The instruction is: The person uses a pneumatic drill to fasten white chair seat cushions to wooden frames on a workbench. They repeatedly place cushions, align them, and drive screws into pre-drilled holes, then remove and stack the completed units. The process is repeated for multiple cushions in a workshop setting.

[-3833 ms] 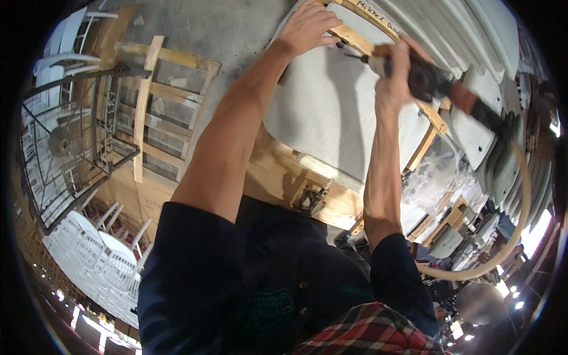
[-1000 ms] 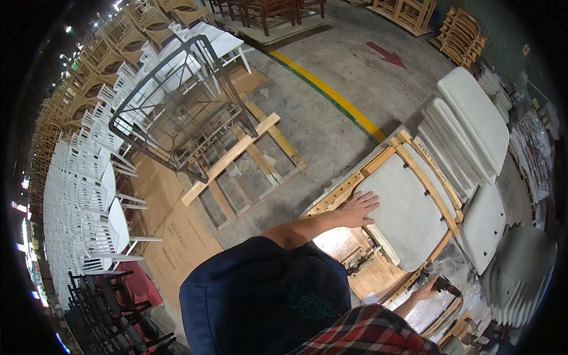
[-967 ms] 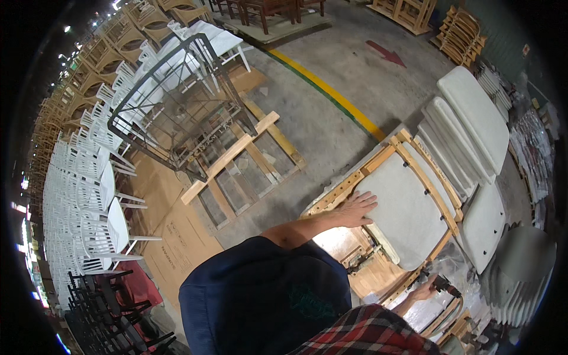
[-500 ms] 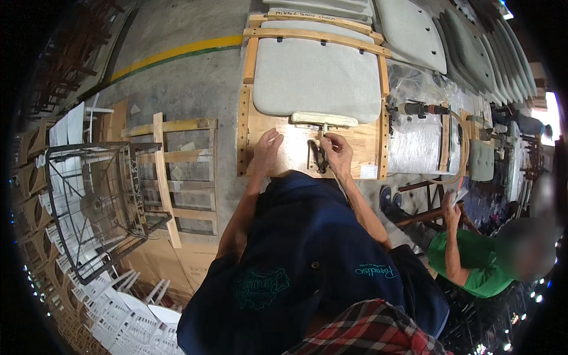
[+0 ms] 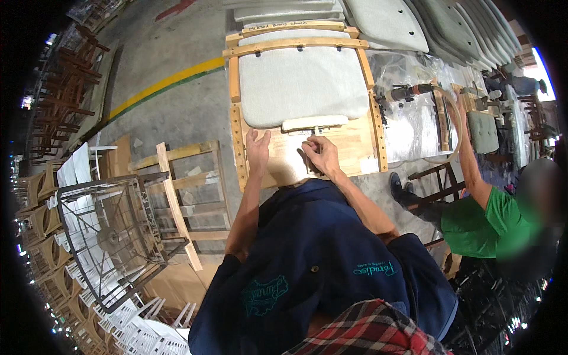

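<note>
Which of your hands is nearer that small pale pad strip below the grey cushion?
Right. The right hand rests just below the pale pad strip; the left hand lies flat on the wooden panel, further left.

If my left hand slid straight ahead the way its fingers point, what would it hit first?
Probably the lower edge of the grey cushion. The left hand lies flat on the wooden board, fingers pointing up the picture, with only bare board between them, though depth is hard to judge.

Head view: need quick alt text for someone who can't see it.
Both of the person's hands rest on a wooden chair frame lying on the floor: the left hand flat on the board, the right hand fingering a small part below the grey seat cushion. A co-worker in a green shirt sits at right.
</note>
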`<state>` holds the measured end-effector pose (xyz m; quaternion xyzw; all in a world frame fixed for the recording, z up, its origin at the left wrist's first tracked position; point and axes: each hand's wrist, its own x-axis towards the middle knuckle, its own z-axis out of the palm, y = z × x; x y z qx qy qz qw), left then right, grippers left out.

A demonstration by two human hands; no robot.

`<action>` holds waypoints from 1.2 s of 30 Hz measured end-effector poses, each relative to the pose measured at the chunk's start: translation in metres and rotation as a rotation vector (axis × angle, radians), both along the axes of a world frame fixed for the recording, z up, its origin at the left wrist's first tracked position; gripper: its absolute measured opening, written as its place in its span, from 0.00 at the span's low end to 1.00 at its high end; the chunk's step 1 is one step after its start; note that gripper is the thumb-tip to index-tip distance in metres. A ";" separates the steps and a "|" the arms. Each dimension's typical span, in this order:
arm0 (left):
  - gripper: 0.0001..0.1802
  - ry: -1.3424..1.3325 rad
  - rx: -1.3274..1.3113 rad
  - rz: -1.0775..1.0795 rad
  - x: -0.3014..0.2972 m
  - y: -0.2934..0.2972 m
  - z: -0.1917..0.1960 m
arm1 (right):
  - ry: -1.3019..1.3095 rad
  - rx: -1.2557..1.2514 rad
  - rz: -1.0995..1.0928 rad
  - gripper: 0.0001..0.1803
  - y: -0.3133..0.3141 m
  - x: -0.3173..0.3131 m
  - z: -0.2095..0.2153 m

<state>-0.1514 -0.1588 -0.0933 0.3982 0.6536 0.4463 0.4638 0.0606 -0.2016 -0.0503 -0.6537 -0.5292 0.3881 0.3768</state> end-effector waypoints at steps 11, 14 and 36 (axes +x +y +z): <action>0.45 -0.069 -0.018 0.048 -0.008 0.052 -0.014 | -0.266 0.209 -0.167 0.25 0.027 0.058 0.001; 0.46 -0.067 -0.099 0.038 -0.010 0.059 -0.012 | -0.416 0.443 -0.116 0.25 0.050 0.077 0.004; 0.57 -0.246 -0.277 0.127 -0.017 0.072 -0.020 | -0.243 0.148 0.260 0.18 0.019 0.027 0.013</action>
